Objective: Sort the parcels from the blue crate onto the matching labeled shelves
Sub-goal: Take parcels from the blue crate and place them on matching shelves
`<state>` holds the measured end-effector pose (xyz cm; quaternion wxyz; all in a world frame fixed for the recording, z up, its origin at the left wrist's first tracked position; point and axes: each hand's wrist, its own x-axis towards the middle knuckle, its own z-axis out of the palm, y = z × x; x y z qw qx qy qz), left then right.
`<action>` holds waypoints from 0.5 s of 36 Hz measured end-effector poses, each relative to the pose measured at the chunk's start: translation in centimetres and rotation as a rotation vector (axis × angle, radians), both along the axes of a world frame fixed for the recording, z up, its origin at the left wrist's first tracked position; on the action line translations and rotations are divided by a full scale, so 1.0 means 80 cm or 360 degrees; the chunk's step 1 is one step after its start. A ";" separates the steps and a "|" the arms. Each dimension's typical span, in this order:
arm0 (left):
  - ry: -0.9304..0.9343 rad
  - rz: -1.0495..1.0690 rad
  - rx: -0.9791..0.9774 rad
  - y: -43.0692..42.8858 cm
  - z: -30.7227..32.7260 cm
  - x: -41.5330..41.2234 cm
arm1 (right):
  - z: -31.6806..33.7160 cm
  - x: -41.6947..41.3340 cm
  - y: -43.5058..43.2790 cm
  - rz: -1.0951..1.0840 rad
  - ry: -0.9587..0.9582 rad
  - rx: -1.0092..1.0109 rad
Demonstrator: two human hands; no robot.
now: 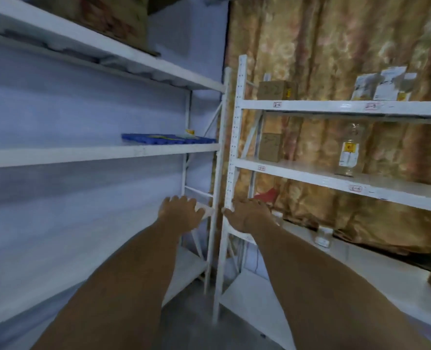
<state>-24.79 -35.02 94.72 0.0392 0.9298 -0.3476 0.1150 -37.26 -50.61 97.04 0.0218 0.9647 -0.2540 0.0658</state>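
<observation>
Both hands are out low at the gap between the racks: left hand (pixel 181 210) by the left rack's side brace, right hand (pixel 247 214) at the right rack's upright (pixel 234 137). White shows at the fingers of each. With the blur we can't tell whether they grip a parcel or just overlap the steel.

The blue crate (pixel 169 140) sits on the left rack's middle shelf, at its right end, above the hands. Brown boxes (pixel 277 89), a bottle (pixel 349 150) and white packets (pixel 383 84) are on the right rack.

Risks we see:
- The shelf labels (pixel 277 104) are small, so a misread means the wrong shelf.
- A wrist could snag the upright.
- A sloppy set-down near the bottle could tip it.
</observation>
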 end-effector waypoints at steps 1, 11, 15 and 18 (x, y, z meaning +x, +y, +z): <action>0.0000 0.0061 0.0007 0.021 -0.007 0.017 | -0.007 0.026 0.016 0.0078 -0.0007 -0.0008; 0.0175 0.0617 0.0096 0.201 -0.103 0.187 | -0.104 0.284 0.181 0.0742 0.0079 -0.0064; 0.0347 0.0777 0.0093 0.256 -0.163 0.237 | -0.154 0.359 0.225 0.0885 0.0198 -0.0029; 0.0467 0.0898 0.0089 0.297 -0.218 0.264 | -0.201 0.400 0.252 0.0953 0.0322 -0.0007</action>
